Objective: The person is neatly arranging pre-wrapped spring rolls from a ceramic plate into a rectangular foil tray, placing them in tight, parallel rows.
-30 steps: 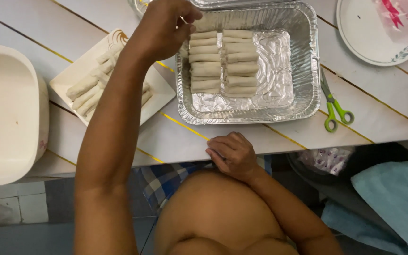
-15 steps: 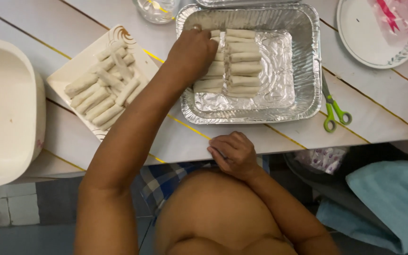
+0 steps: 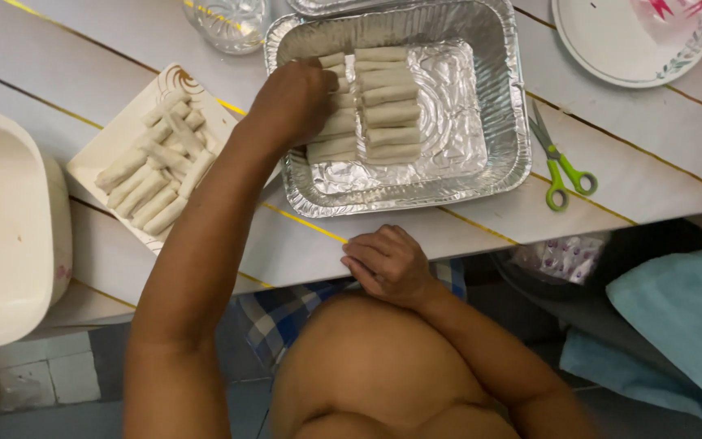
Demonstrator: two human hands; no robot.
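- Rolls in the foil tray point(image 3: 379, 106): pale, thin rolls lie side by side in two neat columns on the tray floor. I judge the step in hand to be seating one more roll in the left column, and it goes best if the roll lies parallel to its neighbours and snug against them, with no overlap.
- Left hand point(image 3: 294, 102): I see it reaching into the tray, knuckles up, fingers curled down over the left column. Whether it pinches a roll or only presses the row I cannot tell, since the fingertips are hidden under the hand. A light touch seems wise to me; the wrappers look soft enough to dent or tear.
- Foil tray point(image 3: 497, 154): thin, crinkled, shiny. Bare foil lies to the right of the columns and near the front wall. I would press straight down and not sideways, since such a tray may slide or buckle.
- Right hand point(image 3: 387, 264): it rests on the near edge of the table, fingers loosely curled, holding nothing. It lies apart from the tray, so it does not steady it.
- White board of rolls point(image 3: 156, 162): just left of the tray, with a loose heap of rolls lying at mixed angles.
- Surroundings: green-handled scissors point(image 3: 558, 167) right of the tray, a white plate point(image 3: 611, 57) beyond, a clear glass point(image 3: 225, 24) behind, and a cream tub point(image 3: 6, 228) at far left.
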